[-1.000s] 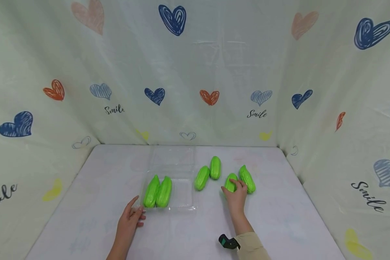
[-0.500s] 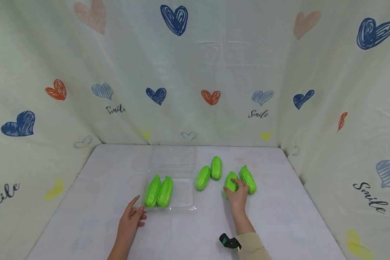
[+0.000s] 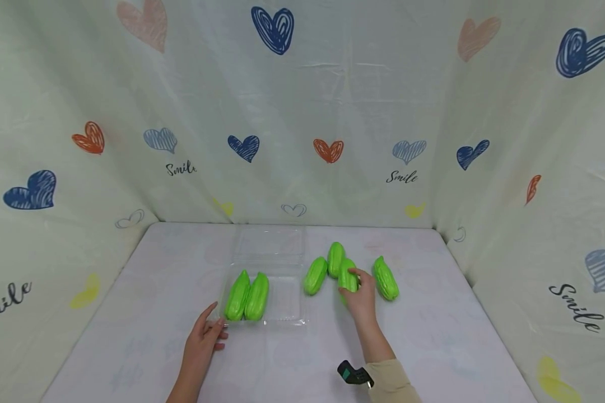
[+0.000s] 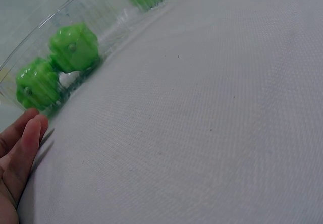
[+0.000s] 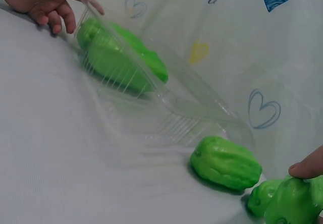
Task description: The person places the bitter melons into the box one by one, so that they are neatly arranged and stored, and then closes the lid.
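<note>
Clear plastic at the fingertips of the left hand [image 3: 200, 338], nearly straight and spread, touching the near left corner of the open box [image 3: 284, 323]. Inside, in the left half, first gourd [image 3: 237, 295] and second gourd [image 3: 256, 296], side by side; bare floor in the right half, with lid [image 3: 269, 244] folded back behind. Just right of the box, on the bench [image 3: 282, 364], slanted gourd [image 3: 315, 276], then back gourd [image 3: 335, 254]. Next, held gourd [image 3: 345, 275], pinched between thumb and fingers of the right hand [image 3: 361, 299]; cannot tell whether touching the back gourd or lifted off the bench. Long axis pointing mostly away from the person, roughly in line with the pair in the box. From those fingers, bare half of the box to the left, with the slanted gourd between; right hand nearer to the loose gourds, left hand nearer to the box. Farthest right, last gourd [image 3: 385, 279], apart, with far end leaning left.
</note>
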Demonstrator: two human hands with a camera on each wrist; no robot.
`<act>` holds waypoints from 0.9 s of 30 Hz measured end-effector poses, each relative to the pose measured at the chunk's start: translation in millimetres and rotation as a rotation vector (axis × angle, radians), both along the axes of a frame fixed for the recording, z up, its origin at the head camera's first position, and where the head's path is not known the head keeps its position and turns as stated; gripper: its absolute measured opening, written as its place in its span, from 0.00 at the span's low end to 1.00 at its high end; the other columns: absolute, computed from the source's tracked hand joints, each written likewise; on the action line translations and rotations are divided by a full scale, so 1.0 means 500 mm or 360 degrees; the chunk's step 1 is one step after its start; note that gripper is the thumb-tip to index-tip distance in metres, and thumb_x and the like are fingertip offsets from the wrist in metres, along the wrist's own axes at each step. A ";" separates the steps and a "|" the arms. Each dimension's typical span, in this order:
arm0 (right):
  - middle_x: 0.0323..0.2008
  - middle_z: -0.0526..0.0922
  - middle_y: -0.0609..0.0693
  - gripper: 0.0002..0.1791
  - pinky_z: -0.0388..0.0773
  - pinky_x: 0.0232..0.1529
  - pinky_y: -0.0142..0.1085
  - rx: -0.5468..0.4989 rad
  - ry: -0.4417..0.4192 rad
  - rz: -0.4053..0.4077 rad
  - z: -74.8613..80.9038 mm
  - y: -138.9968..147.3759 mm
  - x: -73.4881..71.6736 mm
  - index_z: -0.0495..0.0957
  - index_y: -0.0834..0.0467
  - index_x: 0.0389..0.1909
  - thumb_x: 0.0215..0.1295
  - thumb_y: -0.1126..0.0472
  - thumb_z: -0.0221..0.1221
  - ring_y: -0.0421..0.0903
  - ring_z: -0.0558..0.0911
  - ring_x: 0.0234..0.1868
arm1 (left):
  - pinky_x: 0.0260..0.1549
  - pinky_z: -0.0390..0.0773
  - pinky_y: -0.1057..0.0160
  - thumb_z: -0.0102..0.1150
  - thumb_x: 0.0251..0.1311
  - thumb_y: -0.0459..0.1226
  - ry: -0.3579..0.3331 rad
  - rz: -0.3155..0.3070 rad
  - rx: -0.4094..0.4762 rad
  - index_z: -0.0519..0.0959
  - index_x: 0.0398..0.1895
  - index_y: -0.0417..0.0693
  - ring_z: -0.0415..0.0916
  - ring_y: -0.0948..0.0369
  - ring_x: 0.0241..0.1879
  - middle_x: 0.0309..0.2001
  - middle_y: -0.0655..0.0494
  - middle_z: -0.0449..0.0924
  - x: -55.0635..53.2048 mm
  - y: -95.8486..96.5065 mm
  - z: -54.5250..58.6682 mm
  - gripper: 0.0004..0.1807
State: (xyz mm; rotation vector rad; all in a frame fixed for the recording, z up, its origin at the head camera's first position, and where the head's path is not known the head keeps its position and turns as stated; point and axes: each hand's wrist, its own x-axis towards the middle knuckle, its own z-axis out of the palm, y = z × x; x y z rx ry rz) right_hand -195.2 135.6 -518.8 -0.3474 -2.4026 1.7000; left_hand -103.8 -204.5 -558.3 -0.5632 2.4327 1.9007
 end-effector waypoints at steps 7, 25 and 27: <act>0.63 0.62 0.65 0.31 0.69 0.57 0.57 0.0040 -0.0066 0.0123 0.026 -0.018 0.005 0.71 0.61 0.59 0.52 0.78 0.64 0.64 0.68 0.60 | 0.30 0.81 0.64 0.52 0.71 0.45 -0.0007 0.0008 0.0001 0.59 0.74 0.52 0.79 0.59 0.36 0.42 0.46 0.79 0.001 0.001 0.001 0.30; 0.63 0.66 0.68 0.28 0.67 0.60 0.59 -0.0011 -0.0092 0.0279 0.060 -0.085 0.031 0.75 0.61 0.54 0.50 0.81 0.61 0.66 0.66 0.63 | 0.31 0.81 0.65 0.52 0.71 0.48 -0.0034 0.0001 -0.0028 0.59 0.74 0.54 0.79 0.58 0.37 0.43 0.47 0.79 0.001 -0.003 0.000 0.31; 0.63 0.66 0.67 0.28 0.67 0.60 0.59 -0.0026 -0.0100 0.0288 0.064 -0.093 0.035 0.75 0.61 0.54 0.50 0.81 0.61 0.66 0.66 0.63 | 0.31 0.81 0.64 0.52 0.71 0.49 -0.0033 -0.0001 -0.0030 0.59 0.74 0.54 0.79 0.58 0.37 0.43 0.47 0.80 0.002 -0.003 0.000 0.32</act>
